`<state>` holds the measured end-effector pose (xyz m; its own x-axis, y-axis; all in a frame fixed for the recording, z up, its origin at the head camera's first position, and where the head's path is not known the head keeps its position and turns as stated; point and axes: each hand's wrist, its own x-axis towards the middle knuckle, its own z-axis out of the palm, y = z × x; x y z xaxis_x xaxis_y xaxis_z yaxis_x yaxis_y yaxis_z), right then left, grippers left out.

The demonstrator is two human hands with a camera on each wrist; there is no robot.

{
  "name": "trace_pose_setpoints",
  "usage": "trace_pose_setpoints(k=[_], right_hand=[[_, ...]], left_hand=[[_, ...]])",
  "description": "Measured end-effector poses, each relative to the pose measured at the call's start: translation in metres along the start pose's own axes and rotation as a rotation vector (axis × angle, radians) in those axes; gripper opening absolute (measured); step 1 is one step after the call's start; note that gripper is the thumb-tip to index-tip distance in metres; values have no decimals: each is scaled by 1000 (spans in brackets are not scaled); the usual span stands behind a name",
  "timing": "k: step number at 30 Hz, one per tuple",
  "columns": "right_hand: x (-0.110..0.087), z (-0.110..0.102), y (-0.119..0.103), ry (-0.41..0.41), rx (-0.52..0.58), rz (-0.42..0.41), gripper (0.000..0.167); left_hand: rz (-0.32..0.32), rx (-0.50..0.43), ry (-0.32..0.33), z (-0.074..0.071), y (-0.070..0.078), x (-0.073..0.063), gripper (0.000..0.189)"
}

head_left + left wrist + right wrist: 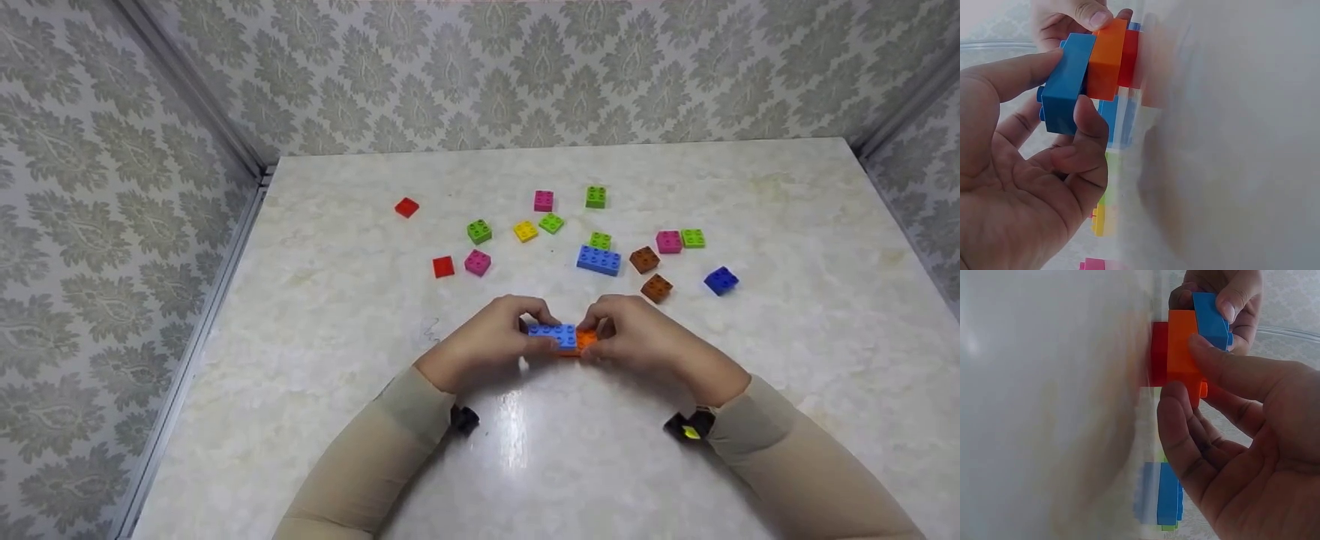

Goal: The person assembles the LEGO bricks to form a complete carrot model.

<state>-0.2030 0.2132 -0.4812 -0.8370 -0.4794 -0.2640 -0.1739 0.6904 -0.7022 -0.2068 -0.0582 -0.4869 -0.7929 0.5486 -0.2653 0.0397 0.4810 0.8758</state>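
Observation:
My left hand pinches a long light-blue toy building brick between thumb and fingers. An orange brick lies partly under the blue one, and my right hand grips its right end. In both wrist views a red brick sits below the orange brick, close to the tabletop. The blue brick looks slightly tilted against the orange brick in the left wrist view. Whether their studs are fully pressed together, I cannot tell.
Beyond the hands lie another blue brick, two brown bricks, a dark-blue brick, a yellow brick, and several green and pink bricks. Two flat red pieces are at the left. Patterned walls border the table.

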Motion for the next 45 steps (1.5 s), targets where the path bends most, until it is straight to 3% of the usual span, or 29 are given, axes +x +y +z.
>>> trace_pose_setpoints(k=[11, 17, 24, 30, 35, 45], right_hand=[[6, -8, 3, -22, 29, -9, 27], [11, -26, 13, -44, 79, -34, 37], [17, -54, 11, 134, 105, 52, 37], [27, -58, 9, 292, 165, 112, 36], [37, -54, 14, 322, 97, 174, 40], [45, -50, 19, 282, -76, 253, 50]], left_hand=[[-9, -2, 53, -1, 3, 3, 6], [-7, 24, 56, 1, -1, 2, 9], [-41, 35, 46, 2, -1, 0, 8], [-27, 45, 28, 4, -5, 1, 10], [-12, 46, 13, 3, -10, 3, 12], [108, 90, 27, -3, -12, 5, 17]])
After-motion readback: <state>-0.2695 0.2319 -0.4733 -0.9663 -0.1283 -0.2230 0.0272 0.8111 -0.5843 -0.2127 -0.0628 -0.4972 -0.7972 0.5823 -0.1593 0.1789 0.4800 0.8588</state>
